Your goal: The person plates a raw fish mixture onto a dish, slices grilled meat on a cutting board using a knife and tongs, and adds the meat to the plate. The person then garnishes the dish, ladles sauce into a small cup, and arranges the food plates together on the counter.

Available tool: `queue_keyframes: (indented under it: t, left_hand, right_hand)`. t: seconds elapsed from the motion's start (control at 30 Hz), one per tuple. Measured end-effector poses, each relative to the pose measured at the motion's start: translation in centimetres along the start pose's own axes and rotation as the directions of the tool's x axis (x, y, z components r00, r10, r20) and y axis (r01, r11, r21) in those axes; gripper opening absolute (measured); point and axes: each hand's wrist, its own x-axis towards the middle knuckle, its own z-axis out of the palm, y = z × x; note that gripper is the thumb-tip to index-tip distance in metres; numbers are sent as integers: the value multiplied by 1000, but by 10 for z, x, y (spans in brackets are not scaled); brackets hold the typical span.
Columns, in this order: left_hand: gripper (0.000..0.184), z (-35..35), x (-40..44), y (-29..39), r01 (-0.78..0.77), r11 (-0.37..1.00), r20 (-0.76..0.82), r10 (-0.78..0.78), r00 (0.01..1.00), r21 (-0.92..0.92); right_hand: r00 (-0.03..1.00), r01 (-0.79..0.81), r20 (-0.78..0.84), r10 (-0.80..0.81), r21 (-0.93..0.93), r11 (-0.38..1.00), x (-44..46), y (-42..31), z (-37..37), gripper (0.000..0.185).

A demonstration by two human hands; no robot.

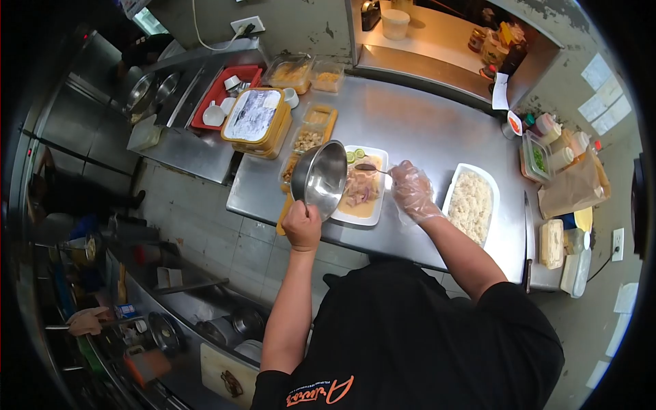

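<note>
Left grip [302, 224] clamped on round steel bowl [326, 179], gloved right grip [412, 186] pinching metal spoon [367, 167]; best steady it low over white rectangular dish [370, 221], frame centre.

Wide-angle view, uneven lighting.
Bench [417, 113] bright with soft glare; bowl [329, 179] shows highlights; left side dim; outer lines bow; corners black.

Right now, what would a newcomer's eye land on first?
Probably the shiny metal bowl, held tilted by the left hand at the white plate's left side. Next, the plastic-gloved right hand, holding a spoon over that plate. Then the pale rice in a white dish, farther right.
</note>
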Motion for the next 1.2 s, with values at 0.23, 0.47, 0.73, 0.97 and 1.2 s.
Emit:
queue_keyframes:
  t: [0.23,0.47,0.73,0.97,1.2]
  left_hand:
    - [18,-1,-3,-3,40,999,25,-40,999,14]
    - [23,0,3,11,27,999,-7,-27,1000,-32]
    - [24,-7,-1,4,68,998,-29,-68,997,3]
    - [23,-10,-1,14,89,996,-22,-88,996,18]
    - [20,-8,-4,10,126,992,-27,-127,992,-17]
  right_hand:
    - [999,4,-47,-4,-8,1000,-8,6,1,12]
    - [989,129,78,-128,-8,992,-6,15,20,15]
    - [999,-9,45,5,102,995,-8,9,10,15]
    - [1000,13,16,-14,33,999,-5,9,3,17]
    - [986,45,158,-44,-3,999,-3,9,8,17]
